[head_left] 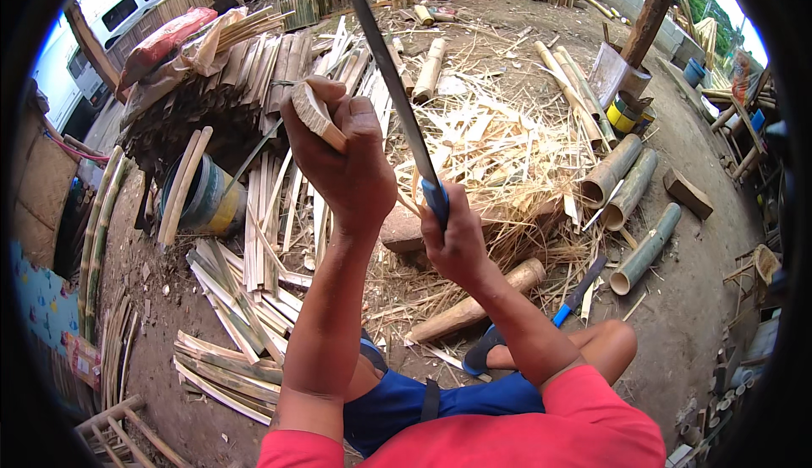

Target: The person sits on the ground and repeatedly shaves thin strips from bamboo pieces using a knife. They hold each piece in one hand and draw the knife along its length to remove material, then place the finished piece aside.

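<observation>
My left hand (pixel 351 159) is raised, its fingers wrapped round a piece of split bamboo (pixel 317 115) with a pale, curved end. Lower and to the right, my right hand (pixel 457 235) grips the blue handle of a machete (pixel 396 87). Its long dark blade slants up and left past my left hand, reaching the top edge. Blade and bamboo look apart, though depth is hard to judge. Near my right hand shows a thin pale strip (pixel 408 204); where its ends go is hidden. Beneath the hands lies a wooden block (pixel 404 231) among shavings.
A pile of bamboo shavings (pixel 499 142) spreads ahead. Split slats (pixel 228 366) lie at left, beside a bucket (pixel 224 206). Cut bamboo tubes (pixel 647 248) rest at right. A second blue-handled blade (pixel 584 290) lies by my leg, near a bamboo log (pixel 482 299).
</observation>
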Demonstrator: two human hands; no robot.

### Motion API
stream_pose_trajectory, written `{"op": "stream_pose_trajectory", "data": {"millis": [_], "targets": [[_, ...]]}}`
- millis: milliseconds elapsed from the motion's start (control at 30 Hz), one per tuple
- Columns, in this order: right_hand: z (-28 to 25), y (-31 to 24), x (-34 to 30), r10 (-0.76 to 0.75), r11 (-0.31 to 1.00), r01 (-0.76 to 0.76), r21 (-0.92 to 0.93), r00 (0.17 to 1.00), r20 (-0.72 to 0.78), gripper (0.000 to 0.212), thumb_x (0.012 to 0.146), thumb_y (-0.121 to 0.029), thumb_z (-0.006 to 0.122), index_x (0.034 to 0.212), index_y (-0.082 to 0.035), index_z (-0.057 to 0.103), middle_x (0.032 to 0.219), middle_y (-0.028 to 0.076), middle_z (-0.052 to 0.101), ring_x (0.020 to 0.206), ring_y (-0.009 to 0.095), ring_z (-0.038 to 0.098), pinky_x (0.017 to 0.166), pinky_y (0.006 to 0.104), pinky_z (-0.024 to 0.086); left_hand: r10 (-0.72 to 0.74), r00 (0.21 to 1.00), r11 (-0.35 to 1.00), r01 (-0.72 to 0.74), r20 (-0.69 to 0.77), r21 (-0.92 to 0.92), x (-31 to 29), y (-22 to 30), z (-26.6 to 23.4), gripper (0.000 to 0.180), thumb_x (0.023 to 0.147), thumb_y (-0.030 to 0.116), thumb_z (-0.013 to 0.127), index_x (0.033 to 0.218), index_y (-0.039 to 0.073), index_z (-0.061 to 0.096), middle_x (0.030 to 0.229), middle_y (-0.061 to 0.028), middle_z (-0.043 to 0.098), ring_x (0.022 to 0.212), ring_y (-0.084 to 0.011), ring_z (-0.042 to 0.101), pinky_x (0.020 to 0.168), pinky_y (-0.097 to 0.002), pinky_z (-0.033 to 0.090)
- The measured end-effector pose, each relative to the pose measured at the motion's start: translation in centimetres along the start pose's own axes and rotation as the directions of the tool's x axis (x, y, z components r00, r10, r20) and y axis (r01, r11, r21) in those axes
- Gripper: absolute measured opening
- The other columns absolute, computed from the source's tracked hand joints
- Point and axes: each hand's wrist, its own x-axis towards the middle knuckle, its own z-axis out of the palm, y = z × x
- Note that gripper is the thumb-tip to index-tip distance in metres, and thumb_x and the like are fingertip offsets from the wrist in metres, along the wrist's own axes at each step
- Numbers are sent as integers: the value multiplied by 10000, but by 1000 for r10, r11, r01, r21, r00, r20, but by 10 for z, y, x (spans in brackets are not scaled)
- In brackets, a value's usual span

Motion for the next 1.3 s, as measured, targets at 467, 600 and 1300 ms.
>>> {"op": "stream_pose_trajectory", "data": {"millis": [467,600,1300], "targets": [[28,56,-46,179,969,-130,-210,957,231,276,979,-280,576,1093,-45,487,841,271,666,787,494,647,668,551,502,-102,987,988,116,-128,106,1,-16,-50,232,907,141,535,1031,-54,511,907,-72,466,731,-128,432,681,-248,386],[21,136,-68,774,629,-636,-447,565,284,251,977,-266,567,1001,-20,525,785,226,665,681,437,652,627,509,515,-39,996,997,44,-78,61,5,-9,-52,262,937,161,547,1104,-38,518,841,-39,471,658,-99,412,600,-248,368],[-83,120,-154,590,723,-607,-331,791,-161,211,895,-223,622,999,-43,580,817,177,642,772,346,655,701,447,495,-126,978,990,134,-167,36,13,-19,-72,489,1032,291,530,1426,37,388,1145,-156,608,1015,-235,620,912,-372,502]]}}
